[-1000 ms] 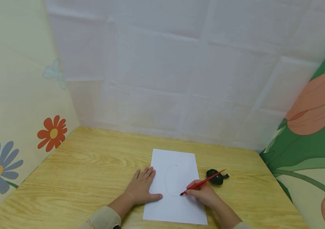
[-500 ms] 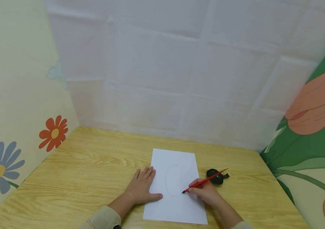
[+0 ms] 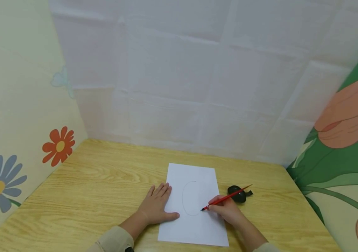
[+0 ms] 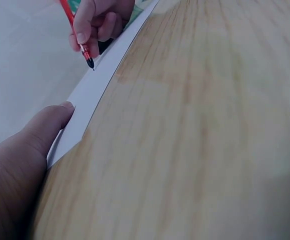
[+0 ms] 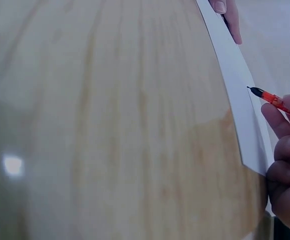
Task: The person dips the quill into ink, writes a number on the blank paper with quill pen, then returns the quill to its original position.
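Observation:
A white sheet of paper [image 3: 194, 231] lies on the wooden table and bears a thin curved line, like a C. My left hand [image 3: 155, 206] lies flat over the sheet's left edge, fingers spread and thumb on the paper. On the right, my right hand [image 3: 226, 210] pinches a slim red pen [image 3: 221, 200] with a black tip. The pen slants, its tip at the lower right end of the curve. In the right wrist view, curled fingers [image 5: 287, 150] sit below the pen [image 5: 271, 97]. The left wrist view shows the left thumb [image 4: 50, 122] on the paper's edge.
A glossy round black object [image 3: 238, 195] with a short tab stands right of the paper, partly behind the pen. A white cloth [image 3: 179, 87] hangs along the back edge of the table [image 3: 103, 182]. Flower-patterned panels [image 3: 15, 105] flank both sides.
My right hand and the pen have moved slightly right and up, and the drawn line reaches a little farther at its lower end. My left hand has stayed in place.

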The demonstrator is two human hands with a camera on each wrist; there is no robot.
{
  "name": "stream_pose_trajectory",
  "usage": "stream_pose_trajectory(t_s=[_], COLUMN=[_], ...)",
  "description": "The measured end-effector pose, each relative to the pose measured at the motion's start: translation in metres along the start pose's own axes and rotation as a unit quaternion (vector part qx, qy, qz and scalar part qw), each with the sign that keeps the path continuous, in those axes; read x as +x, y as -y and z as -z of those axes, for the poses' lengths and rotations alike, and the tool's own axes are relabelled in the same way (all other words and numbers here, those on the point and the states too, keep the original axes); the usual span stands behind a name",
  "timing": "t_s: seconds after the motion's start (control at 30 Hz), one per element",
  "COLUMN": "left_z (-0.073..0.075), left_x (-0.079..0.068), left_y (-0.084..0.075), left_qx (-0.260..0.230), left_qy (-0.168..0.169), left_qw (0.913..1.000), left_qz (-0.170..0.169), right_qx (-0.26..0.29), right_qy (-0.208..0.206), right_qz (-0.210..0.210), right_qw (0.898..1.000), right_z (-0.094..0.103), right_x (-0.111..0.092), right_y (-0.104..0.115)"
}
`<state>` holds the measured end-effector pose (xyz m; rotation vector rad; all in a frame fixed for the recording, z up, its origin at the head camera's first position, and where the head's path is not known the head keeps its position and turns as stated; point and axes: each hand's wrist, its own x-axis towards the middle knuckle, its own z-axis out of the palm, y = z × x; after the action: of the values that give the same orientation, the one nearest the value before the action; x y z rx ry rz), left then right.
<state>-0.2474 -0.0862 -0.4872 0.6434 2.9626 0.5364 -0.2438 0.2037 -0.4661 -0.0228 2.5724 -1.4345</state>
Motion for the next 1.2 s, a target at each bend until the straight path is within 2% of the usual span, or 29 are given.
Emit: stream_pose_trajectory(t_s=[0.53, 0.87, 1.2], left_z=[-0.0009, -0.0027, 0.0001], left_x=[0.001, 0.0013, -0.0007], left_y=[0.0016, 0.0025, 0.0003], left_qx=[0.002, -0.002, -0.001], left_qy=[-0.006, -0.004, -0.001], left_qw=[1.0, 1.0, 1.0], left_qz=[-0.006, -0.006, -0.004], right_qx=[0.01, 0.021, 0.019], right_qy=[-0.034, -0.033, -0.049], right_qz=[-0.011, -0.008, -0.005], right_qw=[0.999, 0.999, 0.999], right_z=[-0.001, -0.0003, -0.0012], right_x=[0.0015, 0.0049, 0.0096], right_y=[0.0036, 0.0023, 0.0033])
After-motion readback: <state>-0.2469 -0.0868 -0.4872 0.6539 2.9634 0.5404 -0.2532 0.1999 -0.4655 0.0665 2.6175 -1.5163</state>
